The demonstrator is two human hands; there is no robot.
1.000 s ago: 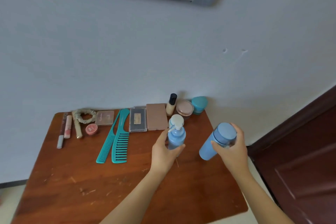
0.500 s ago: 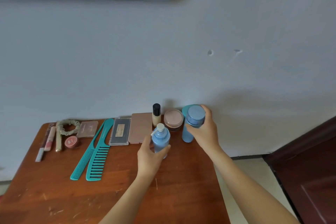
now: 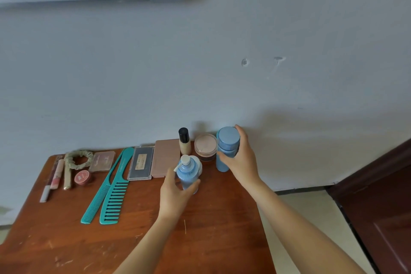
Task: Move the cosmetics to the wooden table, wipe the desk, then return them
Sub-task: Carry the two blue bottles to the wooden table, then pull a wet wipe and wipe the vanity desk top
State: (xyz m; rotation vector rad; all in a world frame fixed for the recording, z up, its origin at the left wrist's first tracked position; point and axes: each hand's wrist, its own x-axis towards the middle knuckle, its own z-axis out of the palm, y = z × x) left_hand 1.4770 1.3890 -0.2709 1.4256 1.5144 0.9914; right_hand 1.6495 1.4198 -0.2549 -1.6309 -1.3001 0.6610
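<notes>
The person's two arms are long, slim and bare as far down as they show, and the left hand [image 3: 175, 193] and the right hand [image 3: 241, 160] are bare too.

Combs [image 3: 110, 187] lie left of the pump bottle [image 3: 187, 173] on the table [image 3: 211, 229].
</notes>
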